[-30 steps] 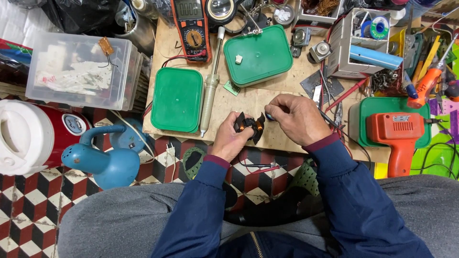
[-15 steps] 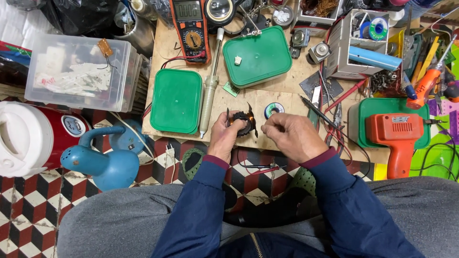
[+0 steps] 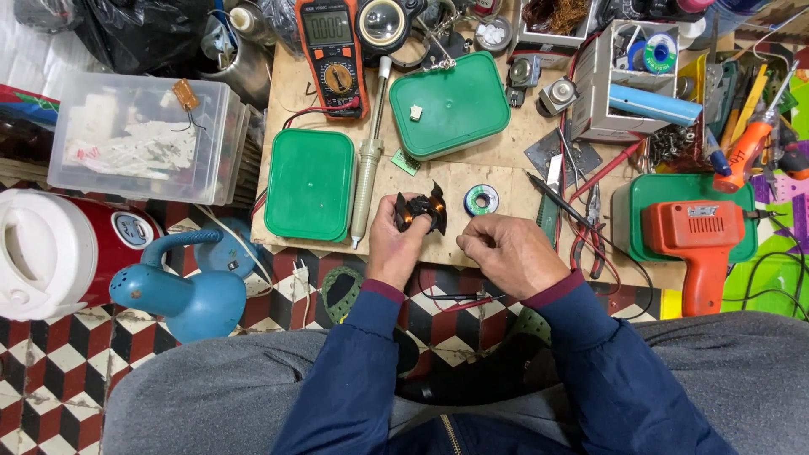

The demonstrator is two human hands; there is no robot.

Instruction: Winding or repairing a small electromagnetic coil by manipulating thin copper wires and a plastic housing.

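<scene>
My left hand [image 3: 394,244] grips a small black part with a copper-coloured winding [image 3: 420,213] just above the front edge of a low wooden board [image 3: 497,173]. My right hand [image 3: 506,251] hovers a little to the right of it with the fingers curled in; whether a thin wire is pinched between them cannot be seen. A small spool of solder [image 3: 481,200] lies on the board just beyond my right hand. A desoldering pump [image 3: 368,168] lies to the left of my left hand.
Two green lidded boxes [image 3: 310,183] [image 3: 450,104] and an orange multimeter [image 3: 331,52] sit on the board. An orange drill [image 3: 699,238] rests on a green tray at right, near probes and pliers [image 3: 581,221]. A clear plastic bin [image 3: 139,137], a blue lamp [image 3: 190,291] and a red-and-white flask [image 3: 50,253] stand at left.
My right hand has drawn back from the black part toward me and to the right, uncovering the solder spool. My left hand keeps hold of the part.
</scene>
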